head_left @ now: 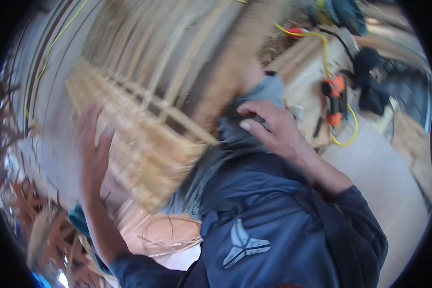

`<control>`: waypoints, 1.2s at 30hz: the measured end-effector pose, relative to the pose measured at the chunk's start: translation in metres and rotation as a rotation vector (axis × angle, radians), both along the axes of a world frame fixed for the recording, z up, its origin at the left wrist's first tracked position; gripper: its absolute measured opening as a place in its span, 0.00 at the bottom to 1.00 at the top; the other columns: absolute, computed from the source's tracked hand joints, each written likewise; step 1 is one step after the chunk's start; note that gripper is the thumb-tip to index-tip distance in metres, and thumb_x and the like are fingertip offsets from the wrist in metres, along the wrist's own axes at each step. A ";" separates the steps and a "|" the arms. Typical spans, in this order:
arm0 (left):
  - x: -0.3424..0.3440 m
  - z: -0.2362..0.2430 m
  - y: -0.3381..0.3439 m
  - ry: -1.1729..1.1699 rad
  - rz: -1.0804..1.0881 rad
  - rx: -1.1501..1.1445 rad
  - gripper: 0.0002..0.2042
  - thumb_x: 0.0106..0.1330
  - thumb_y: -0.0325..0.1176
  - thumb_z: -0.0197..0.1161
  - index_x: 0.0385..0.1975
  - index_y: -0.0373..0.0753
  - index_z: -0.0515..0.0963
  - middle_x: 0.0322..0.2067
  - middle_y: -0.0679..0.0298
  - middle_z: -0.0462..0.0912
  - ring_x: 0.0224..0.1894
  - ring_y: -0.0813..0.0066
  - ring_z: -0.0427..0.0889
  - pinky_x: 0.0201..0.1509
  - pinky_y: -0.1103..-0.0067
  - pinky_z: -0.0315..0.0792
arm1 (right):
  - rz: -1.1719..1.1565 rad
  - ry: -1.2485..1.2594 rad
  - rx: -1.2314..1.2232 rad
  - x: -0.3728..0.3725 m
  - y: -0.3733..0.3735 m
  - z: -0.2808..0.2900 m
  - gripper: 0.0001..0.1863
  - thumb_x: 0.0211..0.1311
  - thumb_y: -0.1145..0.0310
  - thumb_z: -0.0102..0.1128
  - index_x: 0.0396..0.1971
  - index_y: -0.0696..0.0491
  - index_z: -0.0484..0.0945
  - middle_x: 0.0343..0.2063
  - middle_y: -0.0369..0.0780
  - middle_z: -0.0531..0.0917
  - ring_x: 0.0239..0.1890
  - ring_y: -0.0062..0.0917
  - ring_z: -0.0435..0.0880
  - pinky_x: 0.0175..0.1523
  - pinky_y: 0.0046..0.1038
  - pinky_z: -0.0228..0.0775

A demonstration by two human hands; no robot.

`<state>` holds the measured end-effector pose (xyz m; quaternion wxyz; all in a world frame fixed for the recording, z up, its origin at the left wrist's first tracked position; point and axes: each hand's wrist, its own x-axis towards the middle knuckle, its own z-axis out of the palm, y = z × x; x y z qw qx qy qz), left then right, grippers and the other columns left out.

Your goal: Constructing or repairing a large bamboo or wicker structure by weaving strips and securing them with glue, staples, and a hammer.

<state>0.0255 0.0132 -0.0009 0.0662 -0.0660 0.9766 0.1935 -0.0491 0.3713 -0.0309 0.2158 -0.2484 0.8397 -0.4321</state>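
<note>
My left hand (93, 149) is raised over the left edge of a pale wooden panel or stack (153, 168), fingers stretched and thumb apart. It is smeared by motion, and whether it touches the wood I cannot tell. Several thin wooden strips (144, 86) run away from the panel's far edge, some with gaps between them. My right hand (276, 127) hovers over the grey cloth (230, 127) on my lap. Its fingers are half bent with the thumb apart, and nothing shows between them.
A thick brown wooden beam (230, 72) lies beyond my lap. To the right, an orange and black power tool (334, 98) with a yellow cord (353, 127) rests on a pale board. Dark cloth (372, 86) lies past it. Scrap wood (48, 225) is piled at lower left.
</note>
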 end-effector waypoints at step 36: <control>0.048 0.017 -0.007 -0.029 -0.008 -0.191 0.23 0.56 0.19 0.43 0.55 0.32 0.64 0.51 0.44 0.70 0.52 0.47 0.69 0.58 0.65 0.63 | -0.557 -0.089 0.477 0.104 0.188 -0.141 0.16 0.58 0.62 0.49 0.41 0.58 0.75 0.36 0.48 0.79 0.40 0.36 0.79 0.44 0.32 0.69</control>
